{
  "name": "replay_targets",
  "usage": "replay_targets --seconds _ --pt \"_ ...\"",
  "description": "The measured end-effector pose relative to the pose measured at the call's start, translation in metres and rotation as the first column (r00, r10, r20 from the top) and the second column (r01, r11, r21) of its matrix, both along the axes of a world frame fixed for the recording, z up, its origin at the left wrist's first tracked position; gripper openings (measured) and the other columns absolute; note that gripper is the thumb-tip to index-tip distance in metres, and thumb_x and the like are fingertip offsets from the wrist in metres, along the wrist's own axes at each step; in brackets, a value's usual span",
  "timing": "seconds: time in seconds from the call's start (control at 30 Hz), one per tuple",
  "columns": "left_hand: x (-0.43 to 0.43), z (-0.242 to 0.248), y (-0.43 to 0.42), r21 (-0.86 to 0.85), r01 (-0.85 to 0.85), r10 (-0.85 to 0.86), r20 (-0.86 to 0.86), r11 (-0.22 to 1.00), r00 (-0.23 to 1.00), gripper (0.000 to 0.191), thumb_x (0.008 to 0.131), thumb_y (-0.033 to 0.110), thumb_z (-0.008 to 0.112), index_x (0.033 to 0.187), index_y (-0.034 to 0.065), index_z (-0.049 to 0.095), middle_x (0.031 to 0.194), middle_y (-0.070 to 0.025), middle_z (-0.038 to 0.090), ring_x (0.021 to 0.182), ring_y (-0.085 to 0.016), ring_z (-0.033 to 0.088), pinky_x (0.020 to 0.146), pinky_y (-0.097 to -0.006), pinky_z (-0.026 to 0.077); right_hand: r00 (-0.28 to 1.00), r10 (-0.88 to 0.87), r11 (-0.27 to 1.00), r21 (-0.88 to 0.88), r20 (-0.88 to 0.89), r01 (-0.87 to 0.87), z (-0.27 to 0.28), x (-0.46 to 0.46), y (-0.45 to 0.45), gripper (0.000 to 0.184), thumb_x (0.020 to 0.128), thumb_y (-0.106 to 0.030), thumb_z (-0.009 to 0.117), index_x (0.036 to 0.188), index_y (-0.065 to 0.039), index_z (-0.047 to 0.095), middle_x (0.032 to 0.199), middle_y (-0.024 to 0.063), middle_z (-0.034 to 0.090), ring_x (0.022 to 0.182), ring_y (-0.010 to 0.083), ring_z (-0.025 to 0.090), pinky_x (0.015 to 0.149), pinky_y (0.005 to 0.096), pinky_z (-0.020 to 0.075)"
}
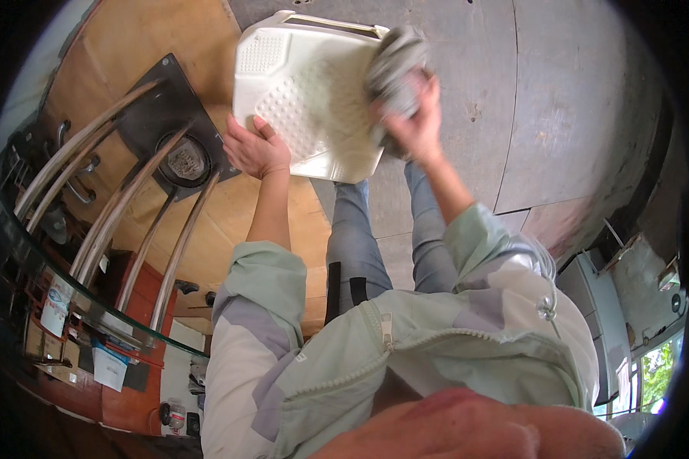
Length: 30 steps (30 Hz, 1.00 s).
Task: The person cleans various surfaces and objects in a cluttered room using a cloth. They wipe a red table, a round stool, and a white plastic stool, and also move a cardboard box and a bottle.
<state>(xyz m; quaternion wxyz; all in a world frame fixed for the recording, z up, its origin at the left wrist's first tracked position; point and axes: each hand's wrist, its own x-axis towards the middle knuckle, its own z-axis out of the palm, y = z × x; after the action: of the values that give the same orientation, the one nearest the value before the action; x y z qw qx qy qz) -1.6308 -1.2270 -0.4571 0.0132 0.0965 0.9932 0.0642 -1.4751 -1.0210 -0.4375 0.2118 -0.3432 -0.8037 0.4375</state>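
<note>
In front of me is a white plastic foot basin with a bumpy base and a handle at its far end; whether its underside or inside faces me I cannot tell. My left hand grips its near left edge, thumb on the surface. My right hand is closed on a bunched grey cloth, which lies against the basin's right side. Hand and cloth are blurred.
A glass-topped table with curved metal legs on a dark square base stands at the left. Beyond it are a red-brown cabinet and boxes. Grey floor panels lie right, wood-coloured flooring left.
</note>
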Motion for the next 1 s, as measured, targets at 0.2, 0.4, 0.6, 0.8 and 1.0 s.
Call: replay_targets --seconds 0.2,0.4,0.6,0.8,1.0 --pt "-0.002 -0.009 -0.002 -0.001 -0.083 0.083 0.023 0.997 0.996 0.055 0.091 0.045 0.052 0.133 0.0103 0.05 0.117 -0.0175 0.057 0.111 -0.037 0.051 0.092 -0.0459 0.041 0.457 0.772 0.599 -0.265 0.442 -0.755 0.044 -0.04 -0.086 0.026 0.082 -0.026 0.062 0.107 -0.029 0.069 0.126 0.0022 0.054 0.131 0.0294 0.04 0.086 0.0568 0.04" --pt "-0.006 -0.018 -0.012 0.034 -0.1 0.1 0.023 0.994 0.995 0.054 0.085 0.045 0.059 0.132 0.0173 0.051 0.117 -0.0112 0.057 0.111 -0.032 0.052 0.093 -0.045 0.041 0.459 0.845 0.408 0.223 0.274 -0.885 0.009 -0.098 -0.04 0.051 0.059 -0.042 0.081 0.106 -0.028 0.069 0.116 -0.0039 0.058 0.127 0.0226 0.045 0.092 0.0504 0.0361" --pt "-0.002 -0.008 -0.004 0.017 -0.06 0.06 -0.01 0.998 0.998 0.053 0.084 0.032 0.064 0.132 0.0172 0.047 0.12 -0.0088 0.056 0.113 -0.032 0.052 0.095 -0.0457 0.038 0.56 0.773 0.469 0.327 0.297 -0.821 0.018 -0.167 -0.012 0.061 0.054 -0.034 0.084 0.111 -0.028 0.066 0.118 -0.0032 0.058 0.128 0.0227 0.045 0.094 0.0502 0.0362" --pt "0.0 0.0 -0.006 0.085 -0.022 0.023 -0.004 0.996 1.0 0.051 0.084 0.028 0.063 0.131 0.0174 0.045 0.118 -0.0093 0.057 0.111 -0.032 0.053 0.089 -0.0467 0.041 0.723 0.612 0.63 0.354 0.321 -0.691 0.018 -0.16 -0.029 0.057 0.058 -0.03 0.08 0.111 -0.018 0.064 0.122 0.0068 0.057 0.12 0.0283 0.048 0.093 0.0497 0.0368" --pt "-0.005 -0.014 -0.006 0.094 -0.094 0.09 0.047 0.991 0.995 0.047 0.087 0.036 0.06 0.13 0.0192 0.05 0.119 -0.0088 0.058 0.113 -0.029 0.053 0.092 -0.0477 0.041 0.719 0.544 0.698 0.244 0.432 -0.674 0.031 -0.008 -0.073 0.06 0.05 -0.028 0.086 0.106 -0.027 0.066 0.114 -0.0004 0.06 0.123 0.025 0.048 0.092 0.0495 0.0362"
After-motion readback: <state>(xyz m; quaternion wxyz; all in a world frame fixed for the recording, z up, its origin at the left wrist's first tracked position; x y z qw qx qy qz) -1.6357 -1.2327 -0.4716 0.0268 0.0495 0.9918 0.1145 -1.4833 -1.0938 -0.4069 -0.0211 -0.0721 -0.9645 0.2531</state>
